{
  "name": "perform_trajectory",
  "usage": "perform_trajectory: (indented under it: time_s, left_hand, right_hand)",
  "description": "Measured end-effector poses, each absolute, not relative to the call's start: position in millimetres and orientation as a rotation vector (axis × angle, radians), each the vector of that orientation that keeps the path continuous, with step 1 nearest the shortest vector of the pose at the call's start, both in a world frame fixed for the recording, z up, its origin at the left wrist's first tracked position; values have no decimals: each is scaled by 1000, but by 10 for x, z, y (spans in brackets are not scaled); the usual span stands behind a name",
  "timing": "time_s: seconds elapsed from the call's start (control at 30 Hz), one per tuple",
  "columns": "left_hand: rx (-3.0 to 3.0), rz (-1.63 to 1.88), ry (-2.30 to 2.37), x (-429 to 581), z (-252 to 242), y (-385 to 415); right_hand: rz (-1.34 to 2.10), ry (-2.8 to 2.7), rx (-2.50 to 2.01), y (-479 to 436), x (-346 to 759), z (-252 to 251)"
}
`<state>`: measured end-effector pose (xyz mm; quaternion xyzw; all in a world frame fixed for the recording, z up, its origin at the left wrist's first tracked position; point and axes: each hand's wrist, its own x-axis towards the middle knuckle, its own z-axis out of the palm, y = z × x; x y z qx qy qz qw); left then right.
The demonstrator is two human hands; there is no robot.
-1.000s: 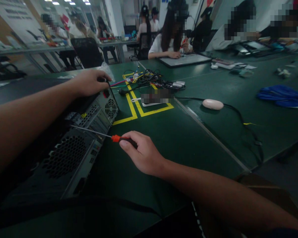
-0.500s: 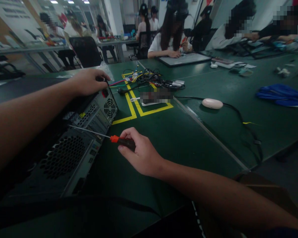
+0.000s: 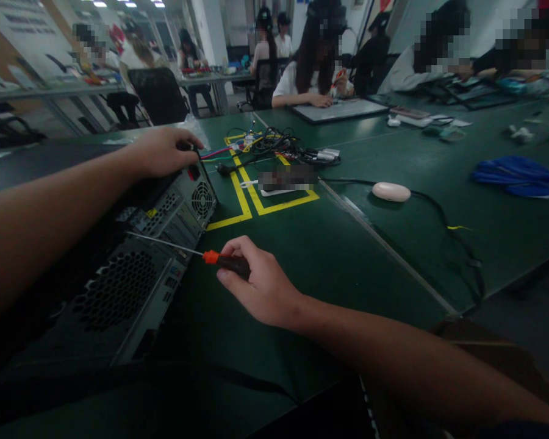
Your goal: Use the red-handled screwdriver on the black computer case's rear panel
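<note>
A desktop computer case (image 3: 132, 268) lies on its side on the green table (image 3: 329, 256), its vented rear panel facing me. My right hand (image 3: 260, 283) is closed round the black and orange handle of a screwdriver (image 3: 210, 256). Its long shaft reaches left to the rear panel of the case. My left hand (image 3: 165, 151) rests on the far top corner of the case, fingers curled over the edge beside a small fan grille (image 3: 202, 199).
Yellow tape marks (image 3: 251, 201) lie beyond the case, with a tangle of cables (image 3: 279, 146) behind them. A white oval device (image 3: 391, 191) with a black cord sits to the right, a blue cloth (image 3: 515, 174) farther right. Other people sit at the far tables.
My right hand has shifted slightly left and up with the screwdriver, fingers curling more round the handle. The left hand stays on the case corner.
</note>
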<state>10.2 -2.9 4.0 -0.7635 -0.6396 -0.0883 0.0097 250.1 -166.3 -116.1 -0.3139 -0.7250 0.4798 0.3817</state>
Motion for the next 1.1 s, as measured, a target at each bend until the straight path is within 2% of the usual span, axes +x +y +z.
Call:
perform_trajectory:
  time_s: [0.83, 1.1]
  left_hand:
    - [-2386, -240, -2003, 106, 59, -33]
    - [-2365, -290, -2013, 96, 29, -25]
  right_hand:
    - [1199, -1839, -817, -1666, 2507, -1146]
    - [1069, -1903, -822, -1639, 2504, -1148]
